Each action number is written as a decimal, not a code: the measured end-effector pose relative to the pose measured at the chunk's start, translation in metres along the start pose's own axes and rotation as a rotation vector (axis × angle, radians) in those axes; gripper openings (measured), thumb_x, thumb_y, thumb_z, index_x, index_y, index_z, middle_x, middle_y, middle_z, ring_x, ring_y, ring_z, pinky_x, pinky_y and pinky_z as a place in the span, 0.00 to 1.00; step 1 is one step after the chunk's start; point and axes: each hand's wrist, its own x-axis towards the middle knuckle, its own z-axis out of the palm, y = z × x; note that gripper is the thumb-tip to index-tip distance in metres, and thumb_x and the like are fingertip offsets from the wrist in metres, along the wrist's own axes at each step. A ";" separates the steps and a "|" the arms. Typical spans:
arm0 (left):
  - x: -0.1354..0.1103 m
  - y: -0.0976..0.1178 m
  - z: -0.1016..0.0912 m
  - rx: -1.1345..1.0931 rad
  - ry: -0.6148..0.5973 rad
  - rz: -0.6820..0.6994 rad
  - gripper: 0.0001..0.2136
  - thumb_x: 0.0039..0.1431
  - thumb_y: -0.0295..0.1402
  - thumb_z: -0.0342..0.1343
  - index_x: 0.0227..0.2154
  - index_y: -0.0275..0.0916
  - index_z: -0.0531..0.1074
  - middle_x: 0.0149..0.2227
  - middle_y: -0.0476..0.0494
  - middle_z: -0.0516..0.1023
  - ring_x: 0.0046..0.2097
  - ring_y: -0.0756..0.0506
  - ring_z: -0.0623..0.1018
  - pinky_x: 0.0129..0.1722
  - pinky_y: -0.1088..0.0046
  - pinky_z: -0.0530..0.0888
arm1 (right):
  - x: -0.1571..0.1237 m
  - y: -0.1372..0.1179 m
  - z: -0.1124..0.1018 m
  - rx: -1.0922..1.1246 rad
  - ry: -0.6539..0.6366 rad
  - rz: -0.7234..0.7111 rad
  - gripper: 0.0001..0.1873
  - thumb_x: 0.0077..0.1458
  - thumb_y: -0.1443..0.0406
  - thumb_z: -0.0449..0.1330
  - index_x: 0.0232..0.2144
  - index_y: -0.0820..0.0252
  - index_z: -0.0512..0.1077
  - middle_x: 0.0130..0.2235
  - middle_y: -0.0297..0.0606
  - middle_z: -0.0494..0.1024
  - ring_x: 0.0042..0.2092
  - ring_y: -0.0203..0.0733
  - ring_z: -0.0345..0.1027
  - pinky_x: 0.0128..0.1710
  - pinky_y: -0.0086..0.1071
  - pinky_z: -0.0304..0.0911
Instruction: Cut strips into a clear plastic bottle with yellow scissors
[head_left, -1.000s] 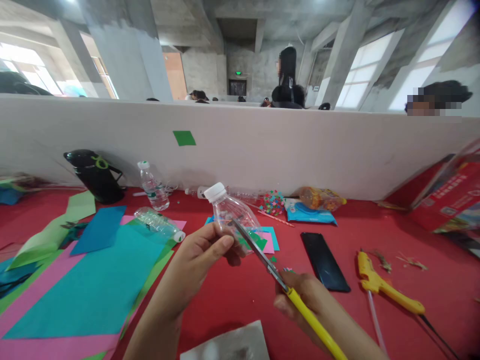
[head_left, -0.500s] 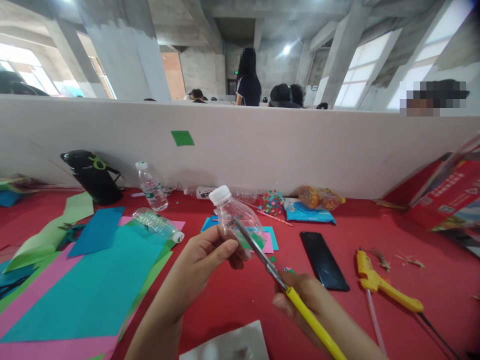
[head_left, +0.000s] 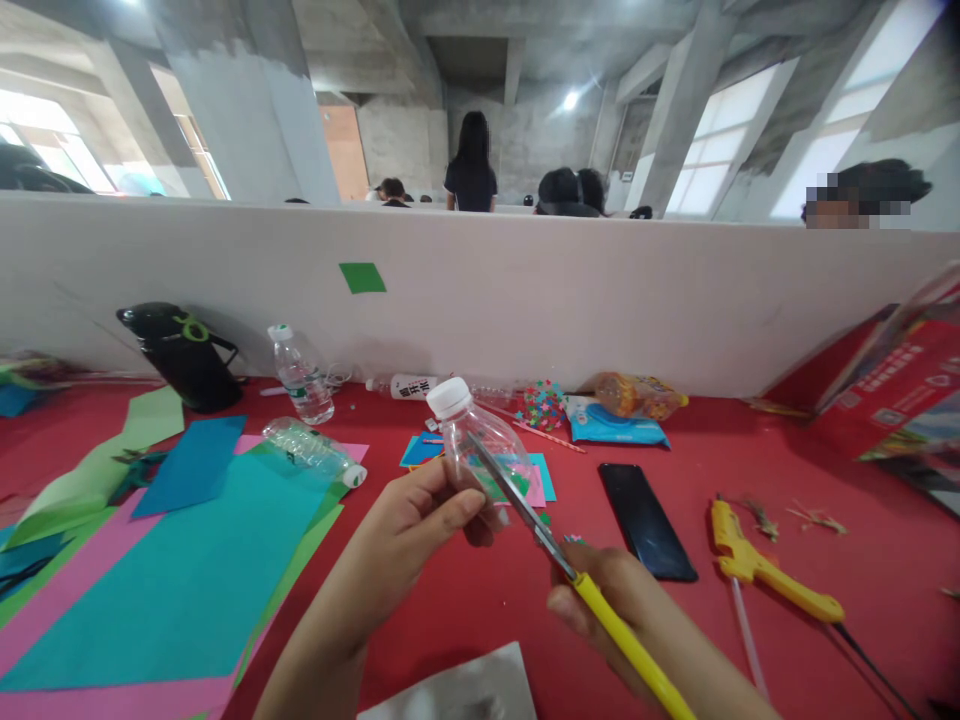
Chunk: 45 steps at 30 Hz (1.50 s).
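Observation:
My left hand (head_left: 416,525) is closed around the lower part of a small clear plastic bottle (head_left: 480,445) with a white cap, held tilted above the red table. My right hand (head_left: 607,600) grips yellow-handled scissors (head_left: 555,555). Their metal blades lie across the bottle's side, tips reaching up toward its shoulder. Whether the blades bite into the plastic I cannot tell.
Sheets of teal, pink and green paper (head_left: 180,560) cover the left of the red table (head_left: 480,600). A black phone (head_left: 646,520) and a yellow glue gun (head_left: 765,572) lie to the right. Other bottles (head_left: 300,375), a black jug (head_left: 184,355), wipes and a red box (head_left: 892,390) stand along the white partition.
The bottle and scissors have shifted slightly right and down in view. Both hands keep the same grip. A person beyond the partition has walked to the left.

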 end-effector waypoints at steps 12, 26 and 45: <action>0.001 0.001 0.007 0.004 -0.005 -0.015 0.06 0.60 0.33 0.54 0.29 0.39 0.73 0.27 0.49 0.78 0.30 0.51 0.77 0.31 0.75 0.73 | -0.003 0.004 -0.005 0.074 -0.065 -0.021 0.29 0.57 0.39 0.48 0.24 0.57 0.55 0.24 0.27 0.53 0.26 0.34 0.43 0.22 0.29 0.41; 0.003 0.001 0.007 0.004 -0.004 -0.027 0.07 0.60 0.34 0.54 0.30 0.39 0.75 0.27 0.47 0.79 0.30 0.49 0.77 0.32 0.73 0.73 | -0.001 0.009 -0.005 -0.002 -0.059 0.012 0.28 0.58 0.41 0.49 0.23 0.57 0.55 0.24 0.27 0.52 0.26 0.34 0.42 0.22 0.29 0.40; 0.005 -0.001 0.011 -0.131 0.047 -0.071 0.01 0.54 0.28 0.60 0.29 0.38 0.75 0.27 0.49 0.79 0.29 0.50 0.77 0.33 0.74 0.73 | -0.004 0.007 -0.013 0.049 -0.093 -0.021 0.28 0.59 0.41 0.47 0.27 0.58 0.58 0.25 0.27 0.56 0.26 0.34 0.47 0.23 0.27 0.46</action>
